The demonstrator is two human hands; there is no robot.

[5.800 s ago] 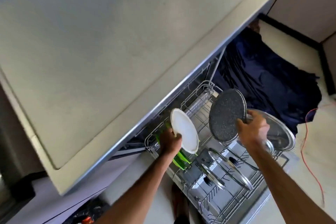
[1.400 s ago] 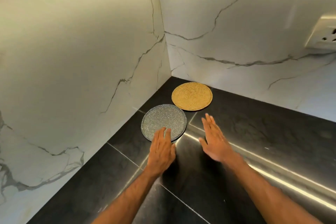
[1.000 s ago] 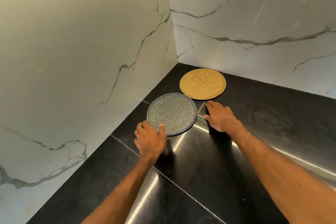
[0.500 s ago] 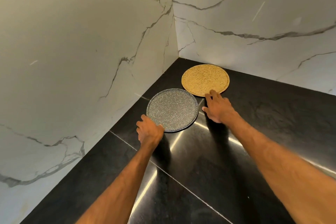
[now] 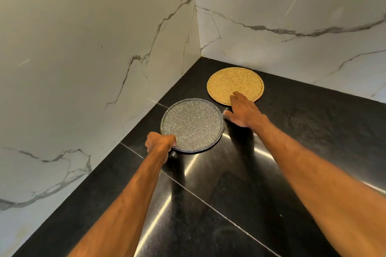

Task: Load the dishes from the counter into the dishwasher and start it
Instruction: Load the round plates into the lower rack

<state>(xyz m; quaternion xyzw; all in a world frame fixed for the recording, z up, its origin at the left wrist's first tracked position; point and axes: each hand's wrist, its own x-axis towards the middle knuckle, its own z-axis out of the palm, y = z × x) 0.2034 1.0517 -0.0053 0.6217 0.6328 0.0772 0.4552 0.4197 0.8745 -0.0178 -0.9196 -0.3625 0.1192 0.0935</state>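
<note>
Two round speckled plates lie on the black counter (image 5: 229, 194) near the wall corner. The grey plate (image 5: 193, 124) is nearer and to the left, and my left hand (image 5: 159, 142) is closed on its near-left rim, thumb on top. The yellow plate (image 5: 234, 83) lies flat behind it, closer to the corner. My right hand (image 5: 243, 112) stretches out flat with fingers apart, its fingertips over the yellow plate's near edge. The dishwasher is out of view.
White marble walls with grey veins meet in a corner (image 5: 196, 52) close behind the plates, left and back. The glossy counter runs toward me and to the right, with tile seams and light streaks on it.
My left hand has curled tighter onto the grey plate's rim. My right hand has slid forward from beside the grey plate until its fingertips lie over the yellow plate's edge.
</note>
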